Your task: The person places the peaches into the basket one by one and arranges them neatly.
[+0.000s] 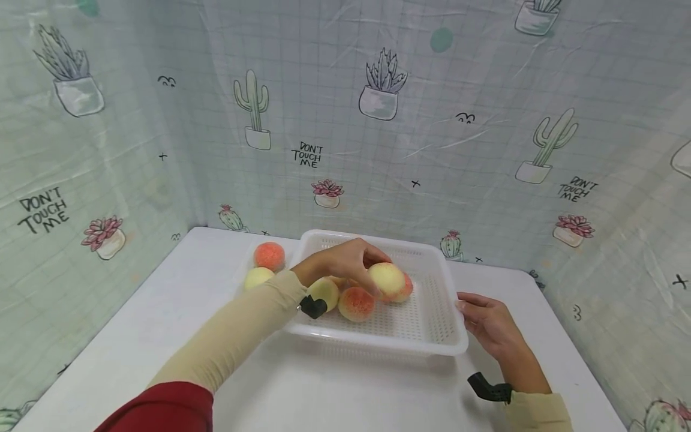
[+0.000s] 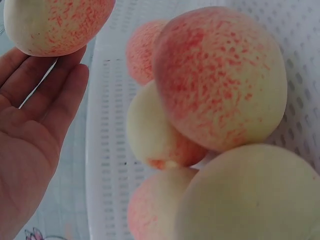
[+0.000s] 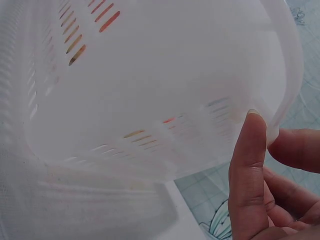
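My left hand (image 1: 348, 261) holds a yellow-and-pink peach (image 1: 386, 279) above the middle of a white slotted plastic basket (image 1: 378, 343). In the left wrist view, the fingers (image 2: 65, 95) lie against the underside of this peach (image 2: 60, 25); the thumb is not in sight there. Several more peaches lie in the basket, among them a red-speckled one (image 1: 356, 305) and a pale yellow one (image 1: 324, 293). At the basket's right side, my right hand (image 1: 493, 327) pinches the rim. The right wrist view has the thumb and a finger (image 3: 247, 170) at the basket's edge (image 3: 292, 60).
Left of the basket, a red peach (image 1: 269, 256) and a pale yellow peach (image 1: 258, 278) rest on the white table (image 1: 227, 342), the latter partly behind my left sleeve. A cactus-print curtain (image 1: 335, 120) hangs round the table's back and sides.
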### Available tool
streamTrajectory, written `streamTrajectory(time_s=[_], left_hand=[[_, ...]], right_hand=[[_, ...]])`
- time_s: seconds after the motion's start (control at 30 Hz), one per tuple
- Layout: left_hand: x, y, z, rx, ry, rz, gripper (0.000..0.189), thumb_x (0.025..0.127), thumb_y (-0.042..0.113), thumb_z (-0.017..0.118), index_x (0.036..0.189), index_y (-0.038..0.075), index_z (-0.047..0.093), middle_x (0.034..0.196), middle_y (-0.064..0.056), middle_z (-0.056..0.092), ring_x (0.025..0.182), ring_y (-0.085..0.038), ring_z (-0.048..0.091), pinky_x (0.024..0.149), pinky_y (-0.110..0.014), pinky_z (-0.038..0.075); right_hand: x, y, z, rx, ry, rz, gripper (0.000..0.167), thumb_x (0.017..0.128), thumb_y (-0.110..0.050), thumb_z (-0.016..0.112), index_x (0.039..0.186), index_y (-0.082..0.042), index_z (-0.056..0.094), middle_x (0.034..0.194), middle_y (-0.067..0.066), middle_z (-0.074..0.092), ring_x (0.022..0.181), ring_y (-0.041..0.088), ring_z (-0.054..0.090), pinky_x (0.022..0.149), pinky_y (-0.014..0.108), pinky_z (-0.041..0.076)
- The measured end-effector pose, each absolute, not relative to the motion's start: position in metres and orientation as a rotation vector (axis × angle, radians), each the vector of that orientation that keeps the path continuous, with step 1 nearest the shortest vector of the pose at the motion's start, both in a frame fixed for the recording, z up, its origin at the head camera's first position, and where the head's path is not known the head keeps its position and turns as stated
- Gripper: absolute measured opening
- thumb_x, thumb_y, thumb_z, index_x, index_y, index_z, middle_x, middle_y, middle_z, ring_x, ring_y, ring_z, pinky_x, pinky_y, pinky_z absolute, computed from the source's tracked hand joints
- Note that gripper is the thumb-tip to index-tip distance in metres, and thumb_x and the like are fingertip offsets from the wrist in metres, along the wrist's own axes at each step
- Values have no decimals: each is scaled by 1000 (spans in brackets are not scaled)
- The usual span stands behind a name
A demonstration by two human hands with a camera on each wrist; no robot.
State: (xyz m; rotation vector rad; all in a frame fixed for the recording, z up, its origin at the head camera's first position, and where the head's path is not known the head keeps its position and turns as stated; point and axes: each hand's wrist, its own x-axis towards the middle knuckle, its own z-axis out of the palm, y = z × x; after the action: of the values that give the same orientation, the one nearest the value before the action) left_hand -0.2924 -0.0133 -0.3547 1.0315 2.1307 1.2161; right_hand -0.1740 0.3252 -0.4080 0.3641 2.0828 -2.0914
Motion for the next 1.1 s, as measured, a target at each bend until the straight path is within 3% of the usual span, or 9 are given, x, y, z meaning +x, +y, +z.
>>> streamTrajectory(time_s=[0.2,0.47,0.83,1.1], left_hand=[[-288,5,-365,939,2022,1247,61,66,17,97,123,22,77,113,4,78,102,-17,70,88,-30,60],[-285,18,-375,1010,2108,1105,57,69,25,95,122,31,77,108,12,78,99,-10,68,85,-27,58],[-287,25,-388,1102,2221,894,52,72,22,94,122,19,78,98,15,77,90,-4,66,82,-20,57],[-288,29,-391,1146,2264,816,51,69,28,95,117,26,79,95,18,76,88,-4,64,80,-21,55]], right_hand=[[-175,326,-408,356,2081,-2093,36,97,-25,76,132,-18,71,112,-22,72,106,6,71,95,20,59],[-178,327,-408,347,2067,-2103,28,97,-25,76,125,-23,75,112,-23,73,106,5,71,95,19,59],[-178,327,-408,330,2056,-2110,25,100,-19,72,124,-21,75,109,-20,74,103,5,73,93,20,60],[-179,327,-409,333,2040,-2121,20,100,-16,71,118,-23,77,106,-18,75,100,5,72,90,20,61]])
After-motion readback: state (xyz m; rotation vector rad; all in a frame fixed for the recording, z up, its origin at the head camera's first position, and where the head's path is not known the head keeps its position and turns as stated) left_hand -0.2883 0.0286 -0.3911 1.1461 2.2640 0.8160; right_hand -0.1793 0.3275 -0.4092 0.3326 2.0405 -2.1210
